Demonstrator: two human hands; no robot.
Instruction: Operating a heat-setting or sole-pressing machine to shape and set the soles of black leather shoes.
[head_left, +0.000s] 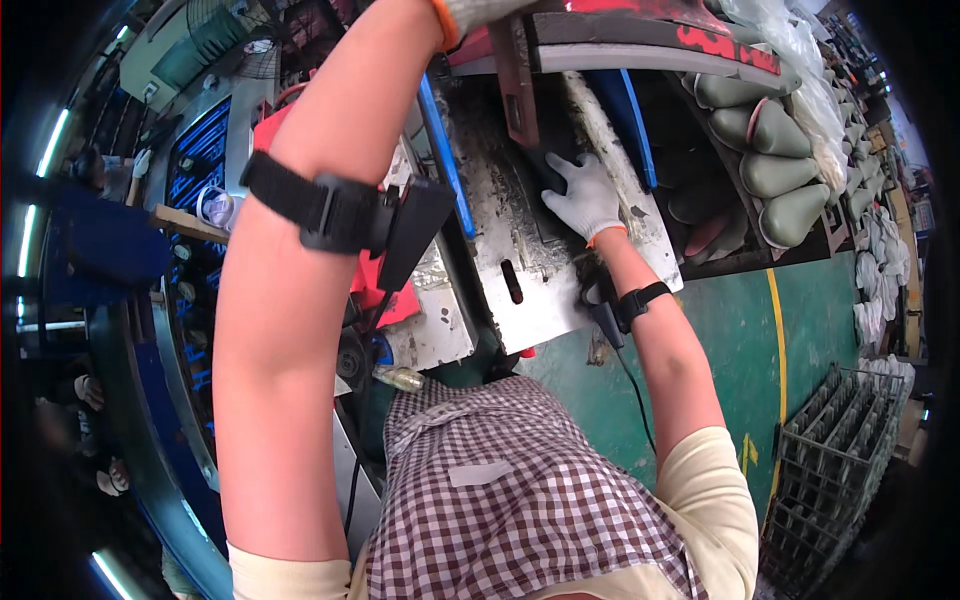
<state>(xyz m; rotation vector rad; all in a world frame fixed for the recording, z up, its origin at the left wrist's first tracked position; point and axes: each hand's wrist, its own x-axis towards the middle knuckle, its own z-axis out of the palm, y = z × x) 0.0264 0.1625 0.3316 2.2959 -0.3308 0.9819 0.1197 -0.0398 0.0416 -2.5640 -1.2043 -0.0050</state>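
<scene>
My right hand [585, 196], in a white knit glove with an orange cuff, is over the worn metal bed of a machine [490, 235]. Its fingers are spread. The fingertips are beside a dark, flat piece [545, 172], and I cannot tell whether they touch it. A brown upright metal bar [515, 95] comes down just beyond that piece. My left hand [478, 10], gloved the same way, reaches up to the top edge of the view beside the machine's red and grey upper part [640, 45]. Its fingers are cut off there.
Grey-green rubber boots [785, 175] are stacked on a rack at the right. Blue strips [637, 125] flank the machine bed. A dark wire rack [825, 450] stands on the green floor [720, 340]. Black devices [410, 235] with cables are strapped to my forearms.
</scene>
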